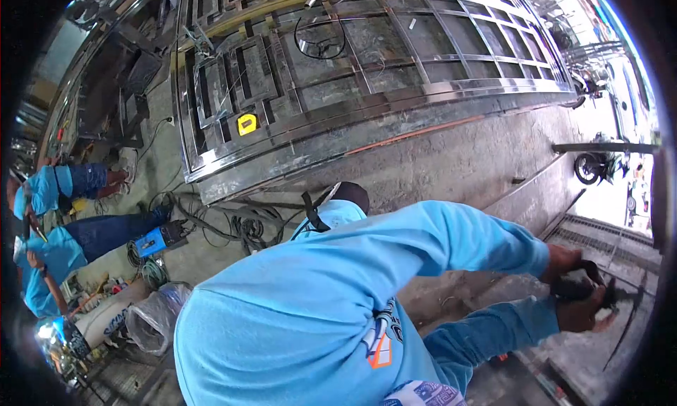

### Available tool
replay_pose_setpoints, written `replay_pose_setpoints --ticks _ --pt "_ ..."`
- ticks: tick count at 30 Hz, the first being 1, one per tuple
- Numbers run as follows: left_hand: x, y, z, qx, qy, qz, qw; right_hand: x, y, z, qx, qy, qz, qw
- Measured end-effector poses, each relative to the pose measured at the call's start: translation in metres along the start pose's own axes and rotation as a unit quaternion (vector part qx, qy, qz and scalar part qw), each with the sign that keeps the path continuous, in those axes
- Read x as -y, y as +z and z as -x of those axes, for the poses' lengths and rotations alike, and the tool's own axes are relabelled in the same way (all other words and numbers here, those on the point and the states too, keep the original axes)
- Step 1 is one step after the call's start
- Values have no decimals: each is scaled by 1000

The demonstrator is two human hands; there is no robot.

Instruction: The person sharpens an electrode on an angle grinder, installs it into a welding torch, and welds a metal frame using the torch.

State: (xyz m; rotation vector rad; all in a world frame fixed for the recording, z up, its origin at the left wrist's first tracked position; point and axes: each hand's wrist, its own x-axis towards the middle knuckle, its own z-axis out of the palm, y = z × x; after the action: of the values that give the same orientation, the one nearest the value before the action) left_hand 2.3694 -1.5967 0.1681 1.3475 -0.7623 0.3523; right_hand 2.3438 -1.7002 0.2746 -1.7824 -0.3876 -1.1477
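Clear plastic bag (159, 320) by white drum (106, 320); contents of both can't be told. Yellow tape measure (247, 124) on metal frame (282, 134). Blue box (150, 242) and black cables (247, 230) on floor (451, 159); 2 people (60, 247) at left edge. Blue sleeve (352, 265) blocks lower middle. Left hand (564, 261) curled closed on dark object (575, 287), far right; right hand (580, 316) against it, partly bent, grip unclear. Object blurred, kind unreadable.

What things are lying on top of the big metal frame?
On the metal frame lie a yellow tape measure and a looped black cable. What is directly under the tape measure is covered.
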Motion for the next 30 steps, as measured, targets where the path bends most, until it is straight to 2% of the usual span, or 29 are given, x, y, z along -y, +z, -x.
replay_pose_setpoints --ticks 1,3,5,7,8,9,10,11,12,13,14,15,16,17,18,19,20,22,24,26,27,30 --pt "16 -3 -23 8 17 -47 999 5 11 -13 -22 -13 -78 997" --pt "48 -8 -67 32 52 -136 989 25 38 -20 -45 -18 -41 998" --pt "60 -15 -87 61 88 -214 971 2 38 -38 10 -37 54 998" --pt "60 -76 -46 116 98 -241 959 -31 38 -53 69 -73 175 979" --pt "54 -105 -15 140 -105 -183 967 -34 55 -43 106 -5 130 986" --pt "82 -128 23 122 -107 -185 969 -37 72 -33 136 67 89 984" --pt "122 -146 71 80 -106 -192 972 -57 88 -14 174 95 28 980" --pt "137 -174 113 89 -147 -251 953 -78 103 6 208 127 -31 969" --pt "153 -210 166 48 -210 -137 967 -74 128 31 218 193 -40 956" --pt "164 -235 225 -22 -250 -132 959 -86 146 50 262 205 -79 940" --pt "152 -265 273 -82 -339 -118 930 -89 176 77 257 206 -92 940" --pt "114 -296 302 -143 -421 -102 890 -82 201 99 306 237 -79 919" --pt "82 -319 326 -209 -450 -140 857 -56 228 111 359 340 -77 866" --pt "73 -336 360 -271 -493 -170 809 -101 249 145 403 232 -120 877" --pt "26 -355 354 -273 -517 -234 777 -102 274 166 455 180 -129 862" --pt "8 -371 368 -307 -523 -226 762 -83 303 177 475 205 -179 837" --pt "-5 -384 376 -341 -528 -220 746 -88 326 194 525 280 -198 779" --pt "-38 -396 362 -430 -524 -210 705 -58 383 217 559 320 -292 707" --pt "-56 -395 365 -514 -503 -207 663 -55 439 244 604 271 -357 659" --pt "-58 -382 369 -579 -471 -212 631 -49 487 268 676 256 -316 614" --pt "-63 -371 358 -630 -456 -160 608 -46 509 279 707 246 -295 594" --pt "-56 -335 355 -649 -451 -223 570 -58 558 331 730 245 -282 572"
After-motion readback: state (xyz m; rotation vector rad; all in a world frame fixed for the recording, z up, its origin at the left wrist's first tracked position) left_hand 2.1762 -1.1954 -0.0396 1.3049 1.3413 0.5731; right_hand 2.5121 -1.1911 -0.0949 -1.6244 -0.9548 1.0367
